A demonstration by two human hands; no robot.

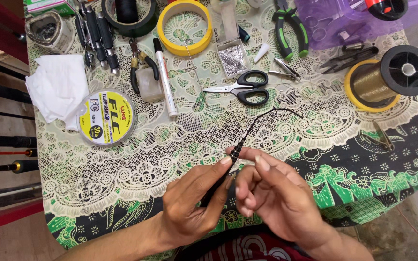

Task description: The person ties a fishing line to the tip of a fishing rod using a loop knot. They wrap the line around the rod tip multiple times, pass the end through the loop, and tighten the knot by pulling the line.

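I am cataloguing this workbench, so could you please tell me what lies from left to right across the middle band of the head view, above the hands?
White tissue → round line spool → white marker pen → black-handled scissors → gold thread spool.

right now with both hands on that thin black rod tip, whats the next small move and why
Probably steady the rod tip with the left hand and let the right hand work at the ringed section; both sets of fingertips meet there, and its thin end curves free above the table.
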